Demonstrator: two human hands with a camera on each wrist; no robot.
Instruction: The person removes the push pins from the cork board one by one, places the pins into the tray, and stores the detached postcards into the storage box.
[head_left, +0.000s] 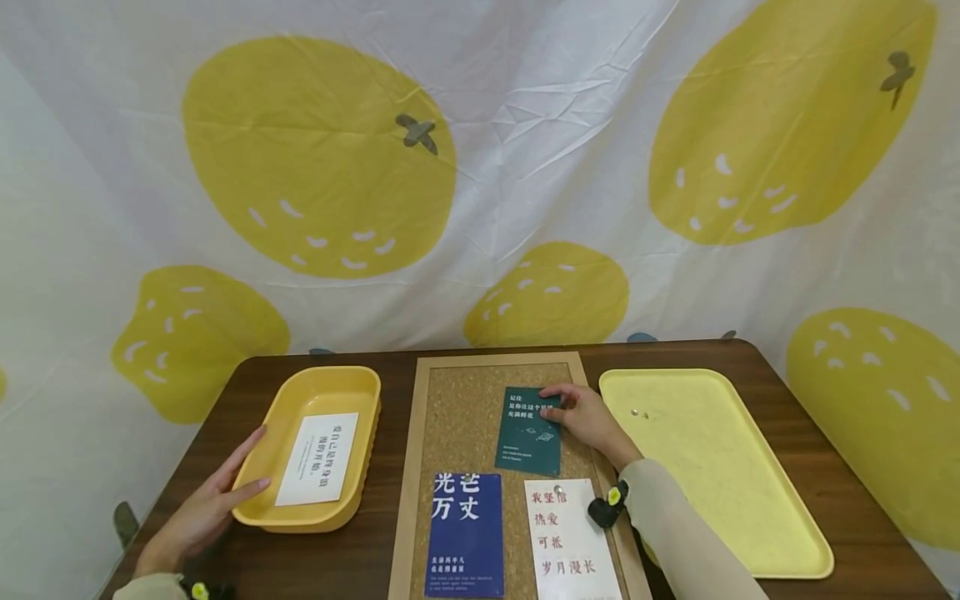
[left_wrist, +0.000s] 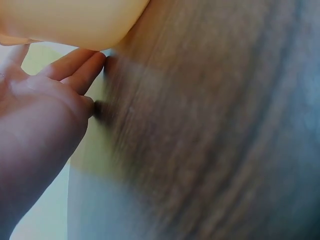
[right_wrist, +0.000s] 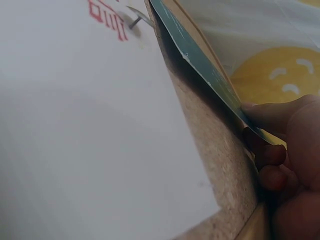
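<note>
My right hand (head_left: 588, 417) pinches a dark green card (head_left: 528, 433) by its upper right side, thumb and fingers on opposite faces. The card lies over the upper part of a wood-framed corkboard (head_left: 457, 408); in the right wrist view it tilts up from the cork. Below it on the board are a blue card (head_left: 463, 533) and a white card with red writing (head_left: 572, 542), the latter with a metal pushpin (head_left: 558, 492) at its top. At the left, my left hand (head_left: 198, 517) rests against a yellow basket (head_left: 371, 433), fingers extended along its outer side and thumb over the rim.
A white card (head_left: 318, 458) with dark writing lies inside the basket. Right of the corkboard is a pale yellow tray (head_left: 727, 475) with a few small pins (head_left: 637, 413) near its upper left corner. Everything stands on a dark wooden table (head_left: 262, 375) before a lemon-print curtain (head_left: 525, 167).
</note>
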